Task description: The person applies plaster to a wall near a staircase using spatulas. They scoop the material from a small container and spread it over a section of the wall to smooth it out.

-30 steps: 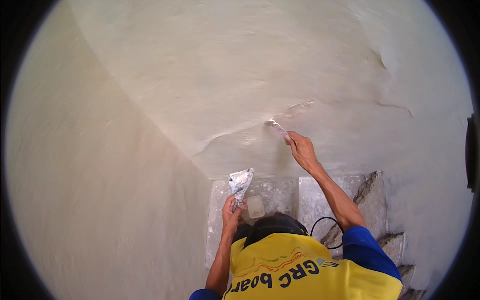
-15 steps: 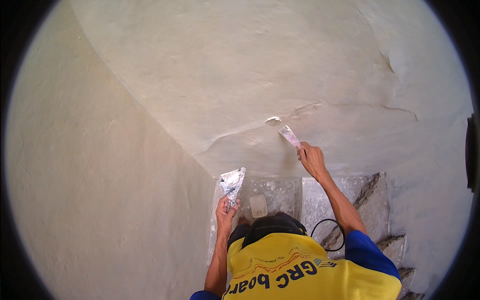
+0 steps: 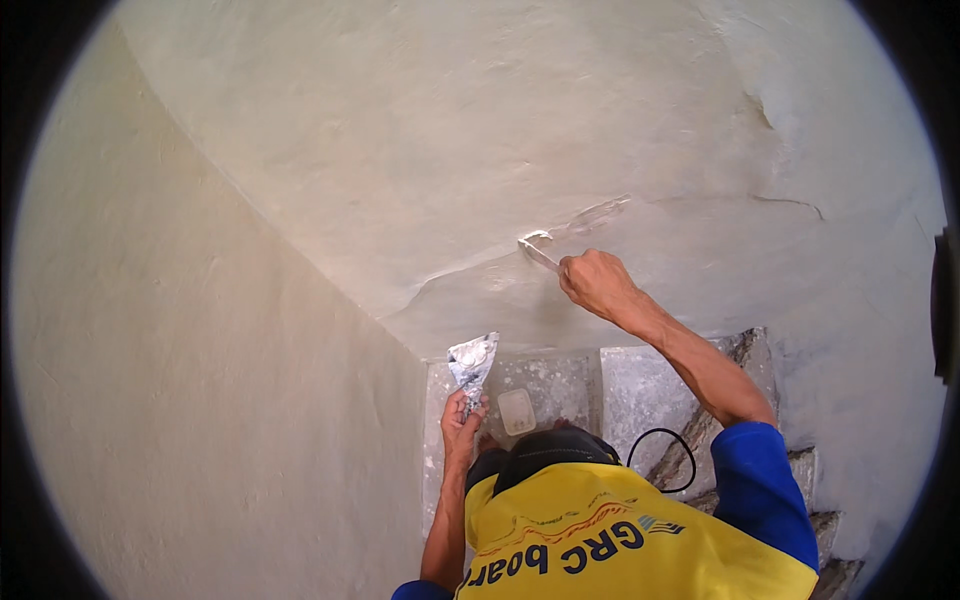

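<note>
My right hand (image 3: 598, 283) is closed round a narrow putty knife (image 3: 540, 255), seen nearly edge-on. Its blade tip touches the wall (image 3: 400, 180) at a dab of white filler (image 3: 538, 237) on a long crack (image 3: 470, 268). Lower down and to the left, my left hand (image 3: 463, 415) grips the handle of a wider putty knife (image 3: 471, 362). White paste lies on that wide blade, which points up, away from me and apart from the wall.
A small pale plastic tub (image 3: 517, 411) stands on the speckled floor (image 3: 555, 380) by my feet. Rough-edged steps (image 3: 745, 385) run down at the right. A second wall (image 3: 230, 380) meets the first along a corner at left. A black cable loop (image 3: 690, 455) hangs beside my right side.
My right hand has moved up and left and turned, bringing the narrow knife's tip onto the filler dab. My left hand has shifted slightly right with the wide knife.
</note>
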Motion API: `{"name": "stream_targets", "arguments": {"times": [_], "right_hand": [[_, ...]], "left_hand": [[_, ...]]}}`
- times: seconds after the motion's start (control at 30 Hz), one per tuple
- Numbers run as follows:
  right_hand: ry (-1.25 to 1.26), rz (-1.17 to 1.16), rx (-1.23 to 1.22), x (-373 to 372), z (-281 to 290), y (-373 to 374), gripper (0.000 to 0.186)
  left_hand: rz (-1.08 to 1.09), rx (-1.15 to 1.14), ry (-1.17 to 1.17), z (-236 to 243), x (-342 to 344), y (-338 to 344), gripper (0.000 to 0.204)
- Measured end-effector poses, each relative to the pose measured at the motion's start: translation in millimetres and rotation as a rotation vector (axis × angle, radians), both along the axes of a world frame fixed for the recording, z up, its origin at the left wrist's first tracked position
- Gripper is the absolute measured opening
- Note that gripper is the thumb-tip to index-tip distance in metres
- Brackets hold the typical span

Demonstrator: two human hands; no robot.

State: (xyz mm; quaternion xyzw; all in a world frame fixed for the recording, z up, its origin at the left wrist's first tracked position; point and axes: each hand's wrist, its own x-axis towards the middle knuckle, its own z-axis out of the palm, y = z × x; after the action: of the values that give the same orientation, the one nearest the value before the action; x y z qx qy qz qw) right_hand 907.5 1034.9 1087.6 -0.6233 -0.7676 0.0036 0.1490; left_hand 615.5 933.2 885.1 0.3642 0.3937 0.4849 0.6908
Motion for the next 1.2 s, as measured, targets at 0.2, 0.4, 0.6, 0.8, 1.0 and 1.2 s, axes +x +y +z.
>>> {"name": "stream_targets", "arguments": {"times": [0.2,0.4,0.6,0.8,1.0,1.2], "right_hand": [[-0.087,-0.035,-0.058,4.0,15.6,-0.5,0.017],[-0.135,-0.082,-0.079,7.2,31.7,-9.8,0.015],[-0.159,-0.093,-0.057,12.8,50.4,-20.3,0.015],[-0.157,-0.108,-0.03,16.1,73.2,-30.6,0.014],[-0.191,-0.156,-0.051,19.2,96.6,-39.4,0.014],[-0.273,-0.25,-0.043,23.8,113.0,-54.1,0.015]], "left_hand": [[0.003,-0.002,0.029,-3.1,-0.9,-0.3,0.043],[0.018,0.036,0.067,-0.6,1.5,-0.6,0.042],[0.011,0.041,0.043,1.7,1.1,0.6,0.042],[-0.011,0.06,0.051,3.3,-0.7,2.7,0.044],[-0.024,0.07,0.039,-2.1,-2.8,4.9,0.043],[-0.03,0.055,0.012,-2.4,-3.3,5.3,0.042]]}}
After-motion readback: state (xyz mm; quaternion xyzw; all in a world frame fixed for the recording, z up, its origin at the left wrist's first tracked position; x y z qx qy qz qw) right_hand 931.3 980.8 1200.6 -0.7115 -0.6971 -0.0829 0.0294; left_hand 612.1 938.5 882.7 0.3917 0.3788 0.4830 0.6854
